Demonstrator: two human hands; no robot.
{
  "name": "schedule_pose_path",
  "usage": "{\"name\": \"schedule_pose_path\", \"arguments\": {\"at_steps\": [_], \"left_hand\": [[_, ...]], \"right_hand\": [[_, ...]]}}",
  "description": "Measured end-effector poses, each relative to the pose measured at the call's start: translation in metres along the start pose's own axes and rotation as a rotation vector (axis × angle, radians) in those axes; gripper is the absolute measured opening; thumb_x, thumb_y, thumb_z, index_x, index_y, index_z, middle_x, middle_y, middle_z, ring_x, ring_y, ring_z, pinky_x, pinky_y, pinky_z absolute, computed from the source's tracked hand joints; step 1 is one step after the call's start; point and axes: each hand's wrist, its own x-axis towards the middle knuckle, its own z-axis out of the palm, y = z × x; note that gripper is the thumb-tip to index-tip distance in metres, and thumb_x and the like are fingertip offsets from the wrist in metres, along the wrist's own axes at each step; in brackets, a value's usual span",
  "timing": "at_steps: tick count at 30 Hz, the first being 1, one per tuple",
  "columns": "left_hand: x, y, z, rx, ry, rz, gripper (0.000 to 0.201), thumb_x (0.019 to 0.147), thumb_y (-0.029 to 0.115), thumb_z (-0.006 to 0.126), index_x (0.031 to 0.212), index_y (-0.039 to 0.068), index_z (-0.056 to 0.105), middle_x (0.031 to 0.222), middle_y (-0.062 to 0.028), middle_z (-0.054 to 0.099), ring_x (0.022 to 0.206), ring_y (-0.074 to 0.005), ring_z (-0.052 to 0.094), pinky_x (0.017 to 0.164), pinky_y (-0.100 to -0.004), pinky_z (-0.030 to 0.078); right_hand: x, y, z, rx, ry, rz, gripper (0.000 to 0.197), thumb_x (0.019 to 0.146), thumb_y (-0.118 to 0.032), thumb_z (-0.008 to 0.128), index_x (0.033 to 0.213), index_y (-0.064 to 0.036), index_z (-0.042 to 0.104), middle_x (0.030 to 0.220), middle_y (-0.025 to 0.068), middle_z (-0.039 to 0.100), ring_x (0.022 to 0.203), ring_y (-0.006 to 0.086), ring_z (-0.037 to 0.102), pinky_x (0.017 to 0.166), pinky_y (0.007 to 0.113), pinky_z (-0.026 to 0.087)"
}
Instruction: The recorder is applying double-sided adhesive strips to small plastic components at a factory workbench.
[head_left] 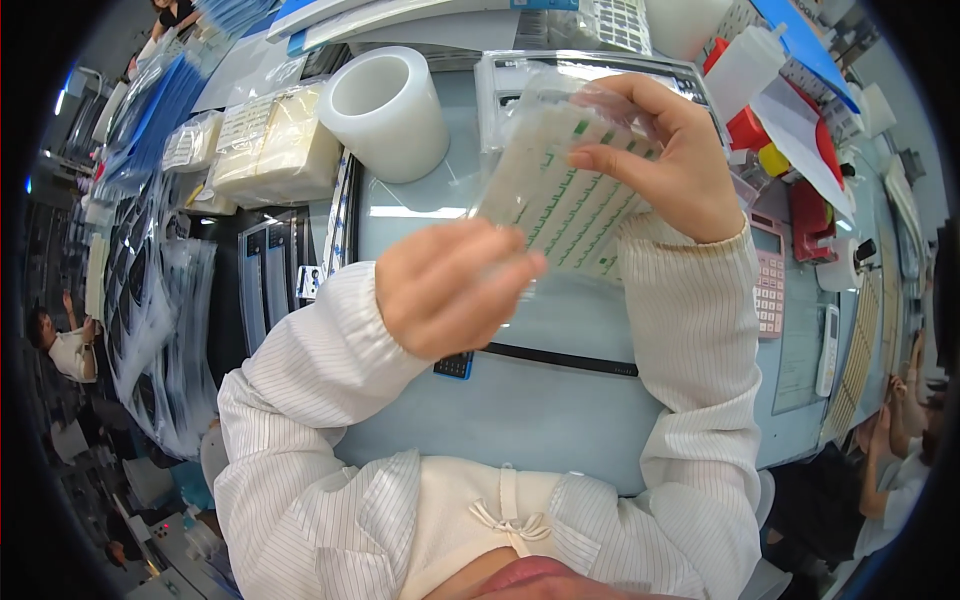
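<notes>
A clear plastic sheet (560, 205) with rows of small green marks is held up, tilted, over the middle of the table. My right hand (685, 155) pinches its upper right part, with the thumb on the face toward me and the fingers behind. My left hand (455, 290) is at the sheet's lower left edge, its curled fingers smeared by motion; whether they grip the sheet I cannot make out. Under my left wrist lies a small black panel with a blue edge (453, 366). A long black strip (560, 359) lies on the table below the sheet.
A large roll of clear film (388, 115) stands behind my left hand, beside stacked wrapped pale sheets (275, 150). Film-covered strips (165, 330) lie at left. A framed tray (500, 75) is behind the sheet. At right are a pink calculator (769, 280) and a white bottle (745, 70).
</notes>
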Motion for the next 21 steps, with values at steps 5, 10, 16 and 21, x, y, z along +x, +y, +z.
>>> {"name": "schedule_pose_path", "arguments": {"at_steps": [5, 10, 16, 21], "left_hand": [[-0.003, 0.004, 0.011, -0.173, 0.094, -0.576, 0.048, 0.078, 0.001, 0.078, 0.120, -0.002, 0.055, 0.088, -0.0138, 0.064, 0.076, -0.0259, 0.066, 0.064, -0.0316, 0.054], [-0.001, 0.003, 0.014, -0.349, 0.085, -0.801, 0.037, 0.087, 0.001, 0.071, 0.119, -0.003, 0.054, 0.085, -0.0108, 0.065, 0.073, -0.0188, 0.066, 0.061, -0.0285, 0.053], [-0.002, -0.005, 0.013, -0.683, 0.121, -1.266, 0.023, 0.087, -0.002, 0.068, 0.109, -0.002, 0.061, 0.084, -0.0074, 0.066, 0.062, -0.0123, 0.066, 0.053, -0.0237, 0.051], [-0.010, -0.011, 0.028, -0.501, 0.193, -1.085, 0.031, 0.075, 0.004, 0.083, 0.097, 0.000, 0.062, 0.083, -0.0068, 0.066, 0.061, -0.0106, 0.065, 0.049, -0.0219, 0.049]], "right_hand": [[0.002, 0.000, 0.003, -0.048, -0.045, -0.009, 0.044, 0.073, -0.001, 0.082, 0.115, -0.0021, 0.065, 0.102, 0.0025, 0.068, 0.095, 0.0109, 0.062, 0.086, 0.026, 0.051], [0.002, 0.000, 0.002, -0.010, -0.060, 0.042, 0.042, 0.073, -0.002, 0.081, 0.113, -0.0029, 0.067, 0.100, 0.0021, 0.068, 0.093, 0.0111, 0.061, 0.084, 0.026, 0.049], [0.001, -0.006, 0.005, -0.072, -0.051, -0.033, 0.043, 0.071, -0.004, 0.082, 0.112, -0.0042, 0.068, 0.096, 0.0020, 0.068, 0.086, 0.0109, 0.058, 0.077, 0.025, 0.045], [-0.008, -0.026, 0.014, -0.158, -0.052, -0.095, 0.046, 0.067, 0.003, 0.078, 0.112, -0.0021, 0.066, 0.091, 0.0085, 0.064, 0.083, 0.0197, 0.061, 0.073, 0.029, 0.048]]}}
